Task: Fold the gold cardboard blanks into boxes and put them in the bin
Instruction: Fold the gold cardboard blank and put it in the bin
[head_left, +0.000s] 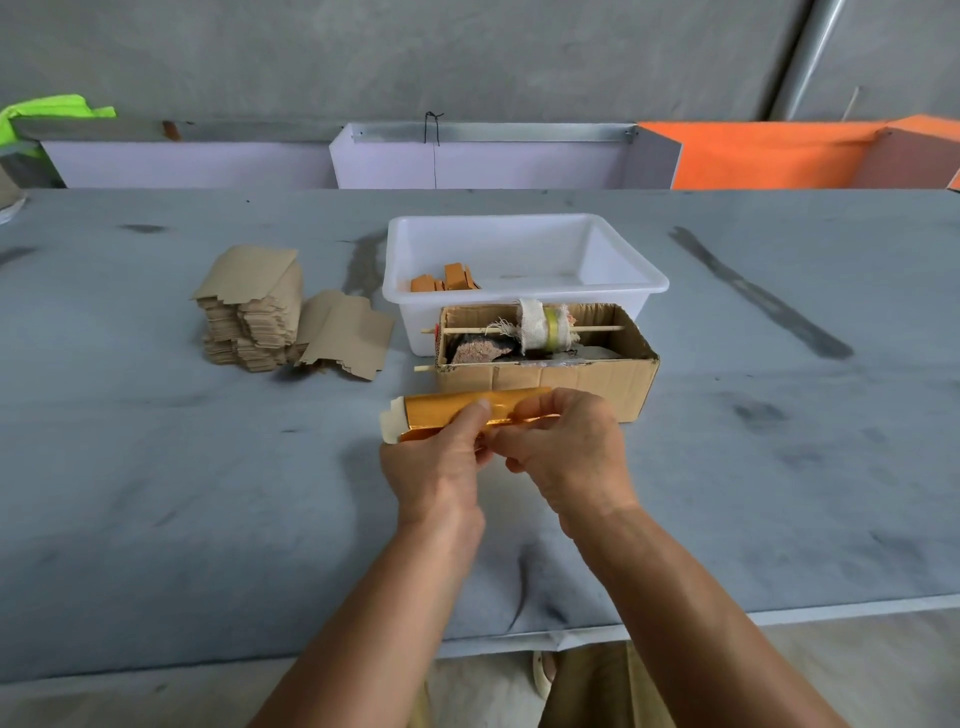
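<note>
— Gold blank (470, 410), where is it?

— Up off the surface (156, 493), between my two hands, just in front of the brown cardboard carton (545, 376). My left hand (436, 462) pinches its near edge, thumb on top of the foil; my right hand (571, 447) has its fingers curled round the right end.

— And the surface itself?

— Wide, grey-blue, with dark smudges and streaks across it. Its near edge shows a pale rim, and below that I see a light floor. Behind it stand low white panels (483, 163) and an orange one (769, 156) at the right, then a grey concrete wall (415, 52). Something neon green (47, 111) lies at the far left.

— How does the blank look?

— Shiny gold-orange foil outside, plain tan board on the flap that sticks out at its left end. It lies lengthwise, left to right, partly bent into a long shape. Its right end is hidden by my fingers.

— What else is around?

— A white plastic bin (524, 270) behind the carton, with a few orange-gold folded boxes (444, 279) in its left corner. A stack of tan blanks (254, 312) sits left of the bin, face down, one loose blank (345, 332) leaning beside it. The carton holds a wooden stick (597, 328) with cloth and tape wound round it.
</note>
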